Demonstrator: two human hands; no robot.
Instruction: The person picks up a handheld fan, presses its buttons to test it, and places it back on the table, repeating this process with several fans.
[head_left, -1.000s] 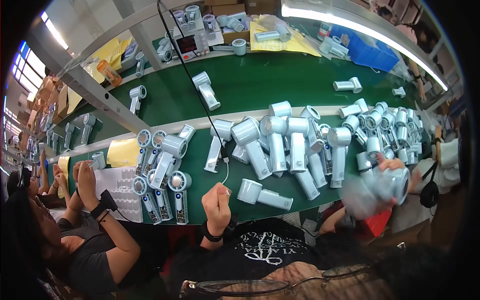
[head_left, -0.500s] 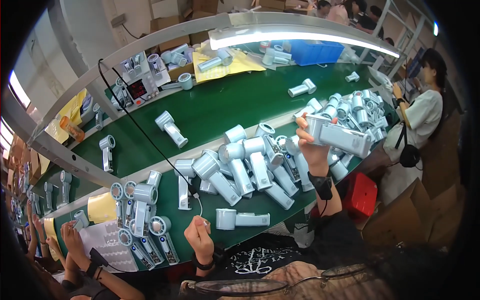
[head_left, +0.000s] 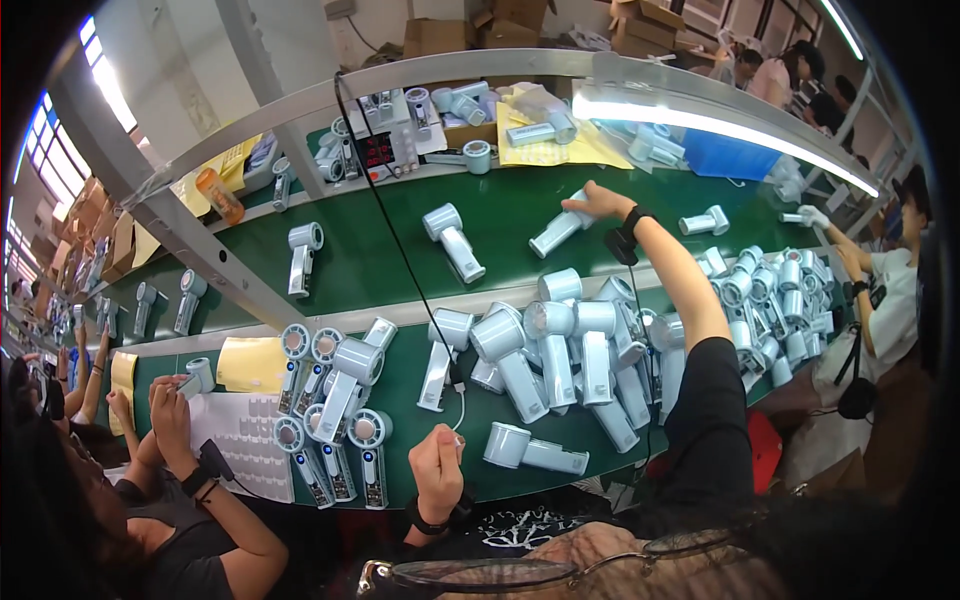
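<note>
My right hand (head_left: 603, 203) reaches out over the green belt, its fingers round the head end of a pale blue handheld fan (head_left: 556, 236). The fan's handle points to the near left, at the belt surface. Close to the bench's front edge, my left hand (head_left: 437, 470) is closed in a pinch on the end of a white cable (head_left: 461, 408); its plug is mostly hidden by the fingers. A single handheld fan (head_left: 535, 449) lies just right of my left hand. Beyond it spreads a heap of similar fans (head_left: 556, 352).
More fans stand on a white sheet (head_left: 245, 440) at left, some with blue lights. A co-worker's hands (head_left: 172, 415) are beside it. Another fan heap (head_left: 775, 300) lies at right near a gloved co-worker. A black cable (head_left: 392, 225) hangs across the bench. A lamp (head_left: 720, 137) spans above.
My right hand has carried the fan from above the right side of the bench out to the green belt. My left hand keeps its pinch. The whole view has shifted.
</note>
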